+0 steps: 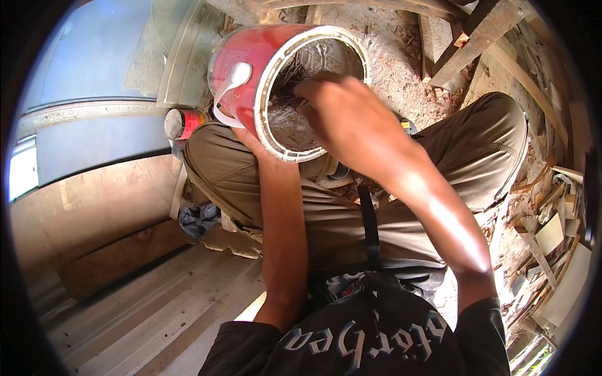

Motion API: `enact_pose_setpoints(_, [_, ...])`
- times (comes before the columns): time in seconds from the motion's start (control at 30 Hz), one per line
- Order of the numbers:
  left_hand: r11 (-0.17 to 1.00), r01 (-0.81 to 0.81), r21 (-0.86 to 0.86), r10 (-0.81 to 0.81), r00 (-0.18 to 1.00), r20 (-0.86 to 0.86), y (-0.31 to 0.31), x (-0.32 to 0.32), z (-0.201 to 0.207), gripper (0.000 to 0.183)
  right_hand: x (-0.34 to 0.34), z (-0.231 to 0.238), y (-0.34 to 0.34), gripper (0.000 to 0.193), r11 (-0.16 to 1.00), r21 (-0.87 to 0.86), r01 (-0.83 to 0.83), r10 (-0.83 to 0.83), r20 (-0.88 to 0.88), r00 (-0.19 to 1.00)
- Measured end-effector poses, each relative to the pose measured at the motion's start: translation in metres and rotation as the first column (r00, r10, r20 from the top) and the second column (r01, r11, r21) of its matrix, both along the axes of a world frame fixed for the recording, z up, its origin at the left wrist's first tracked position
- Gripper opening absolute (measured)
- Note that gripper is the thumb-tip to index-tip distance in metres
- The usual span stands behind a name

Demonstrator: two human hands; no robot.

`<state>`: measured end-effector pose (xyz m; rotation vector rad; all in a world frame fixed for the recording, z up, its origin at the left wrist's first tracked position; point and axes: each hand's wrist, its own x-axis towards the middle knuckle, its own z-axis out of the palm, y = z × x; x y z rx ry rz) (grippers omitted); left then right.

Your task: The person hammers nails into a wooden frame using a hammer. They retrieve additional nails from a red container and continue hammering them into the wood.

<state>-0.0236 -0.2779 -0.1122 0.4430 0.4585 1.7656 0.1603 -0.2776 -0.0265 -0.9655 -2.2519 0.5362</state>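
At left, a small red can (186, 124) lies just beside the knee. The left hand (246, 136) touches the lower wall of a red bucket (266, 56) — fingers mostly hidden, grip indeterminable. The bucket lies tilted beyond the lap, mouth toward the wearer. The right hand (338, 103) reaches, fingers bent, into the mouth — whether anything is gripped cannot be told. Far right: wood scraps (552, 235).
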Motion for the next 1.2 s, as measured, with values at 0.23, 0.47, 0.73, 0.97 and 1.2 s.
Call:
enact_pose_setpoints(0.23, [0.991,-0.120,0.063,0.122,0.992,-0.033,0.002,0.012,0.011,0.065,-0.047,-0.005,0.054,0.021,0.998,-0.013,-0.054,0.054,0.439,0.897])
enact_pose_setpoints(0.47, [0.980,0.038,-0.194,-0.027,0.998,0.061,0.002,0.007,0.001,0.063,-0.059,-0.023,0.061,0.018,0.989,0.055,-0.134,0.088,0.506,0.858])
enact_pose_setpoints(0.73, [0.997,0.029,-0.065,-0.025,0.998,0.058,0.009,0.011,0.010,0.064,-0.058,-0.006,0.068,0.019,0.988,0.057,-0.144,0.086,0.572,0.816])
enact_pose_setpoints(0.97, [0.998,0.054,0.027,-0.056,0.994,0.092,-0.006,0.010,0.026,0.065,-0.049,0.001,0.063,0.017,0.989,-0.095,-0.115,0.140,0.325,0.935])
enact_pose_setpoints(1.2, [0.996,-0.075,-0.043,0.071,0.993,-0.097,0.004,0.017,0.015,0.059,-0.037,-0.014,0.067,0.017,0.768,-0.593,-0.241,0.109,-0.251,0.962])
